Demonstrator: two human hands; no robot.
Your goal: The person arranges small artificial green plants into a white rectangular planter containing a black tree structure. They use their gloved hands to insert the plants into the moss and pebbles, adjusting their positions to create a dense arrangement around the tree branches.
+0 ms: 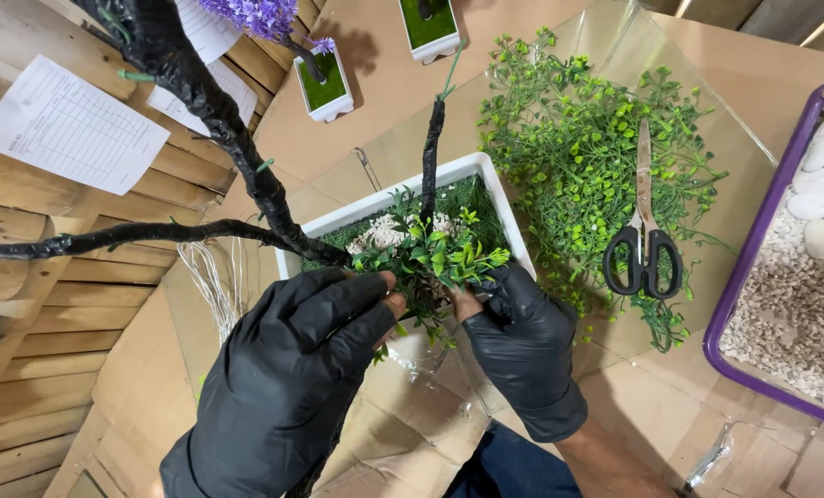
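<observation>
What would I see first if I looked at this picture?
Two hands in black gloves, the left hand and the right hand, meet at the middle, pressing a small leafy green sprig into a white rectangular planter. Black-wrapped branches rise out of the planter toward the upper left. To the right, black-handled scissors lie on a heap of green foliage.

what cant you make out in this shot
Head view only:
- Near edge of the white planter: hidden behind the left hand and right hand.
- Where the green sprig is held: fingers cover it.
- Purple tray of pebbles: cut off by the right edge.
- Paper form: print too small.
</observation>
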